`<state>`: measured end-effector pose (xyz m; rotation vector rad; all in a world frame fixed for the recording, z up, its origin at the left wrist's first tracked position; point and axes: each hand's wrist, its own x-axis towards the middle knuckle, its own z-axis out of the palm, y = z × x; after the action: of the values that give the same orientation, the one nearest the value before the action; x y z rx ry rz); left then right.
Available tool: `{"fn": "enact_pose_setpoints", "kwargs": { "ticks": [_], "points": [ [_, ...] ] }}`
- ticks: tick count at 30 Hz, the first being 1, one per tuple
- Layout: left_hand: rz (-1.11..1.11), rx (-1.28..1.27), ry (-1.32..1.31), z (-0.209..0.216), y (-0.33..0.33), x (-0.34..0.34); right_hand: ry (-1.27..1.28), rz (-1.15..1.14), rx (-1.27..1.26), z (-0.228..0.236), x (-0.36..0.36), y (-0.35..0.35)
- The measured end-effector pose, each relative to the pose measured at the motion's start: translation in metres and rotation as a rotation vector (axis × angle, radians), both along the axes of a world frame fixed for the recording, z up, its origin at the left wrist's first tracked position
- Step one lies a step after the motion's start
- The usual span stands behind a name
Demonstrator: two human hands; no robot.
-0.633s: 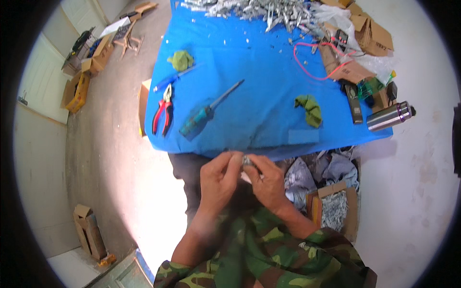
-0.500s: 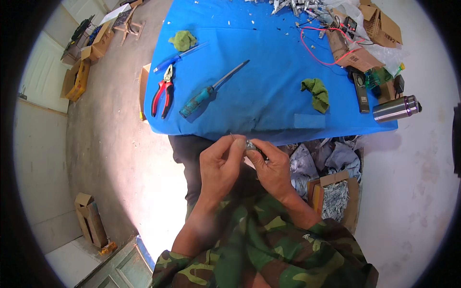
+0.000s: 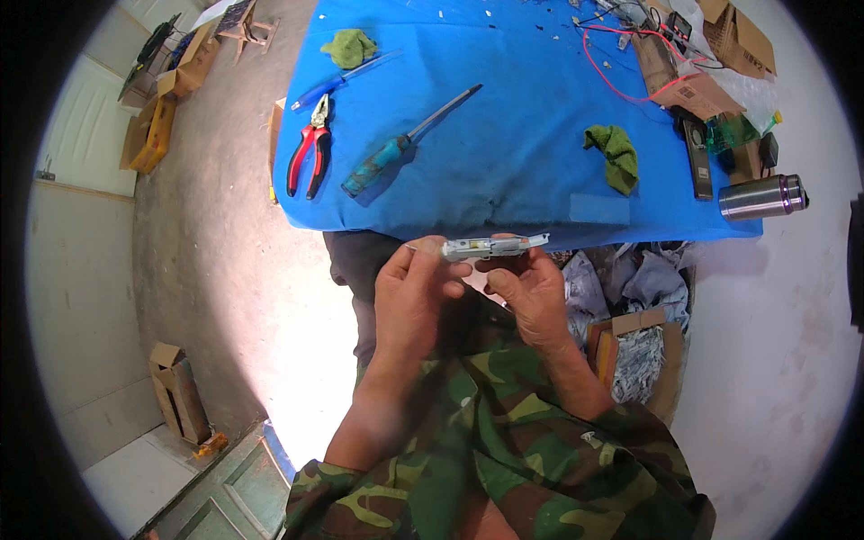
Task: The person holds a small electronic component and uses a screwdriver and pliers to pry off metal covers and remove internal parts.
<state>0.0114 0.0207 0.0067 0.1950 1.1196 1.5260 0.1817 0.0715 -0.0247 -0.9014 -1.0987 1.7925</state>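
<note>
A slim, silvery-white metal part [image 3: 486,247] is held level just off the table's near edge, its long side facing me. My left hand [image 3: 405,292] pinches its left end between thumb and forefinger; a thin pin or wire tip pokes out there. The fingers of my right hand [image 3: 538,292] are curled behind its right half, with the thumb bent just below. A small yellowish patch shows in the part's middle. Beyond my hands, a screwdriver with a worn teal handle [image 3: 378,166] lies on the blue-covered table [image 3: 504,153].
On the table's left lie red-and-black pliers [image 3: 310,155], a blue screwdriver [image 3: 319,93] and a green cloth [image 3: 349,48]. Another green cloth [image 3: 614,157], a steel flask [image 3: 763,197] and a red cable [image 3: 621,92] are on the right. A box of metal pieces [image 3: 639,360] stands below the table.
The metal part was mostly hidden between my close-set fingers; now it lies lengthwise across them. My right hand has shifted right and its thumb has opened away. The view has shifted slightly.
</note>
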Motion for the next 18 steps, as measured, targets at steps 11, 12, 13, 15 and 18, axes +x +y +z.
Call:
{"fn": "enact_pose_setpoints", "kwargs": {
  "ticks": [11, 12, 13, 15, 18],
  "points": [
    [-0.091, -0.042, 0.621, -0.004, -0.019, 0.009, -0.043, -0.101, 0.089, 0.006, 0.000, 0.015],
    [-0.078, 0.001, 0.863, -0.002, -0.020, 0.009, -0.088, -0.091, 0.112, 0.009, 0.000, 0.017],
    [-0.095, 0.074, 1.012, 0.000, -0.019, 0.009, -0.133, -0.080, 0.135, 0.011, 0.001, 0.017],
    [-0.127, 0.223, 1.308, 0.005, -0.013, 0.006, -0.151, -0.036, 0.131, 0.012, 0.002, 0.015],
    [-0.245, 0.248, 1.244, 0.007, -0.006, 0.012, -0.170, 0.011, 0.102, 0.018, 0.002, 0.011]
  ]
}}
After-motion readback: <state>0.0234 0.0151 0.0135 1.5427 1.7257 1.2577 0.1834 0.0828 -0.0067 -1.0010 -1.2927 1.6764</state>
